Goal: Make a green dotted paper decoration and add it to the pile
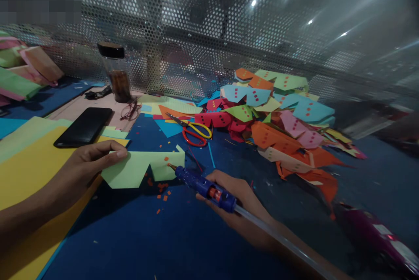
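My left hand (88,160) pinches the left edge of a light green cut paper shape (140,168) and holds it just above the blue table (137,232). My right hand (238,208) grips a blue hot glue gun (204,187) with a clear glue stick out its back. The gun's nozzle touches the green paper near a small orange square. Tiny orange paper squares (163,190) lie scattered under the paper.
A black phone (84,127) lies on yellow and green sheets (29,162) at left. Red and yellow scissors (193,131) lie ahead. A heap of coloured paper shapes (281,118) fills the right. A dark-lidded jar (116,74) stands before a perforated metal screen (203,22).
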A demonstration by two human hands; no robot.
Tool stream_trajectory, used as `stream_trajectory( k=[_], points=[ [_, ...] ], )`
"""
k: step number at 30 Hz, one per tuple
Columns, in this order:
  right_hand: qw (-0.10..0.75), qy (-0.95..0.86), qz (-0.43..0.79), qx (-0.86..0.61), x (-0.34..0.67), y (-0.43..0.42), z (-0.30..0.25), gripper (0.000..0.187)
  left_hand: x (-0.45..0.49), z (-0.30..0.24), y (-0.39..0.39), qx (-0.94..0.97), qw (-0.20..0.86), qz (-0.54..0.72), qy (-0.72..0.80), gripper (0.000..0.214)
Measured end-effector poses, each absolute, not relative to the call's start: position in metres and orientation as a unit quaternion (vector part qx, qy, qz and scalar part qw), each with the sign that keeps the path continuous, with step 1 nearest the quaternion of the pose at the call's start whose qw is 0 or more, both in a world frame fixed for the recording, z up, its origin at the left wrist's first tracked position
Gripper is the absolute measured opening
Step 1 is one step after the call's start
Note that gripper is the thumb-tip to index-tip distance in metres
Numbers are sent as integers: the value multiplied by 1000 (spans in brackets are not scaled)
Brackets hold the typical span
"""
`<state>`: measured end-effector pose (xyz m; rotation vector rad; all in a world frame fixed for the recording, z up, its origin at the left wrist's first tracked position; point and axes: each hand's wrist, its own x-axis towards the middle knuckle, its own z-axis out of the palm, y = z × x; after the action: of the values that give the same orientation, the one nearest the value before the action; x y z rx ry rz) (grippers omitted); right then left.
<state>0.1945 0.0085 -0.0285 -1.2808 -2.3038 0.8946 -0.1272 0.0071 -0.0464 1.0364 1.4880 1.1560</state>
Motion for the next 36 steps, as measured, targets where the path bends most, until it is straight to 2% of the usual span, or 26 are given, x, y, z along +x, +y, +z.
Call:
stream_trajectory(
  k=[15,28,36],
  points=[
    [199,-817,308,-445,193,4,-29,5,-128,-47,8,411,467,483,616,34],
    [158,-806,326,-468,195,6,-30,1,-129,-46,7,413,469,484,612,34],
    [164,-810,322,-462,196,7,-32,2,-129,-50,8,406,470,493,610,34]
  ],
)
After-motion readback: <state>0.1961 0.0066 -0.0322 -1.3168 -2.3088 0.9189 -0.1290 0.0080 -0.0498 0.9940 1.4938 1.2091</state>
